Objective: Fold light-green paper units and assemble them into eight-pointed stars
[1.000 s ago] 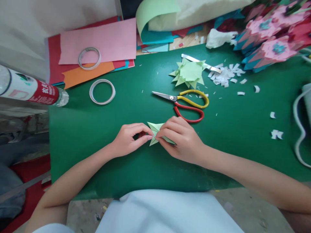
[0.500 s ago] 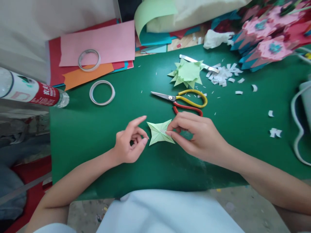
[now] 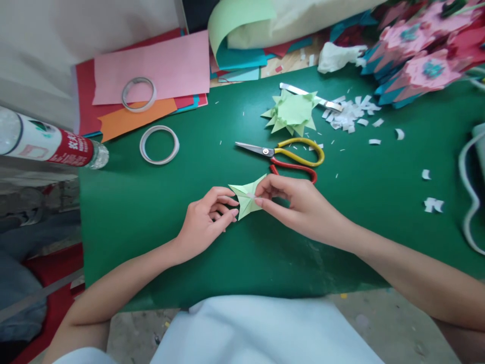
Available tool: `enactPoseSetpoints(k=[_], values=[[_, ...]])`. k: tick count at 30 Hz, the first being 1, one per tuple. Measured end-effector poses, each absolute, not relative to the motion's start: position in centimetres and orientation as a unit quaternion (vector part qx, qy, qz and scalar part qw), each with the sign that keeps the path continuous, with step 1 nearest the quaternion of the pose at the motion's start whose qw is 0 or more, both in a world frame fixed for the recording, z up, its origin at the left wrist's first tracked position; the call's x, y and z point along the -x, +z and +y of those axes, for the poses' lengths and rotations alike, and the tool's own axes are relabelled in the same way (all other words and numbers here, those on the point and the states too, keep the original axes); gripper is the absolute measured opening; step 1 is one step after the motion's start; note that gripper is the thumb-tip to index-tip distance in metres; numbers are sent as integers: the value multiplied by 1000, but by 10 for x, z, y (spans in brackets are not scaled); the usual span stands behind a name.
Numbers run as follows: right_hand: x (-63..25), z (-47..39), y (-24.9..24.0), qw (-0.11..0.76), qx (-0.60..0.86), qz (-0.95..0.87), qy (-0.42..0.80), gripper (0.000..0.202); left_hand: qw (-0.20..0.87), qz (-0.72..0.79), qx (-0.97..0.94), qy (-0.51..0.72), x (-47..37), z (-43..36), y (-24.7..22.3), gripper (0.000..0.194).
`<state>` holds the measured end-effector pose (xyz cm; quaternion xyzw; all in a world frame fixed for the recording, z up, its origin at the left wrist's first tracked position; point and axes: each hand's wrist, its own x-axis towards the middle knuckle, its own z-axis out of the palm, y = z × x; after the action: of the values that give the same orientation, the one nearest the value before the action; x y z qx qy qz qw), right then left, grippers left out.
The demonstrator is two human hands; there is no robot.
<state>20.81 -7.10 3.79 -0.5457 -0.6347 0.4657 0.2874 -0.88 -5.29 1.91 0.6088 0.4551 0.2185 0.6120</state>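
A small folded green paper piece with pointed corners lies on the green table, between my two hands. My right hand is closed in a pinch at the right part of the paper, with a small whitish strip at its fingertips. What exactly the pinch holds is too small to tell. My left hand has its fingertips at the paper's left edge, thumb and fingers slightly apart. Scissors with yellow and red handles lie just above, below a spiky green paper shape.
Two tape rolls, coloured paper sheets and a bottle are at the left. A silver tool, white scraps and pink paper flowers are at the upper right. A white cable lies far right.
My left hand has moved right and up to the paper's edge, its forefinger now bent. The green paper has tilted and shifted slightly up, with my right hand moving slightly left.
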Motion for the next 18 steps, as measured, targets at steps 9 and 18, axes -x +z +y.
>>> enactPoseSetpoints(k=[9, 18], values=[[-202, -70, 30, 422, 510, -604, 444, 3, 573, 405, -645, 301, 13, -54, 7, 31], [-195, -74, 28, 413, 529, -608, 424, 7, 468, 378, -729, 326, 8, -55, 6, 13]])
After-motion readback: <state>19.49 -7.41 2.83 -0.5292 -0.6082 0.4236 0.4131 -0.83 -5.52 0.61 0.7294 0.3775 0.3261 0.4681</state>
